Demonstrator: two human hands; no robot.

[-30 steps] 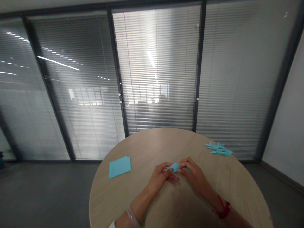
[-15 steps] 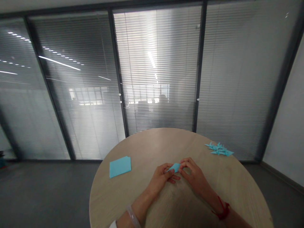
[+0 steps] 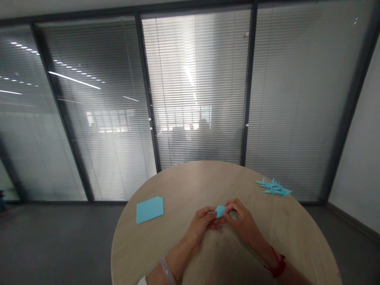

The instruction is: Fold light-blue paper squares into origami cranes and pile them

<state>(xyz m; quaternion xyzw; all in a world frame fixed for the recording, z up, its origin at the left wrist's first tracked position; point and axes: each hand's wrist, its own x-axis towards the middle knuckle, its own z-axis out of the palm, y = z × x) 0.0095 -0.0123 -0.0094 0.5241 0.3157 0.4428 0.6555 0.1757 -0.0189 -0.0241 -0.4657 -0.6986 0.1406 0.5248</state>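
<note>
Turquoise folded paper piece (image 3: 220,211): small and angular, held between the left hand (image 3: 203,222) and the right hand (image 3: 242,221), over the near half of the round, pale wood-grained tabletop (image 3: 204,180); its left and right ends are partly hidden by fingers.
Left grip: grasping the left end of the piece, thumb on its near face, other fingers behind and below.
Right grip: pinching the piece at its right edge between thumb and fingertips; the exact contact is too small to tell.
Flat turquoise paper sheets (image 3: 150,209): lying on the left of the tabletop, well apart from both hands, edges slightly out of line at the far right corner.
Spiky turquoise folded paper shapes (image 3: 273,187): heaped at the far right, near the rim; how many cannot be told.
Wrists: a clear, pale bangle (image 3: 167,271) on the left, a red cord bracelet (image 3: 278,266) on the right.
Fold in hand: judging by the opposed fingers, a crease or edge of the small piece is being worked.
Next crease: it probably calls for a steady left hold and fine, light pressure from the right fingertips, so the layers stay aligned.
</note>
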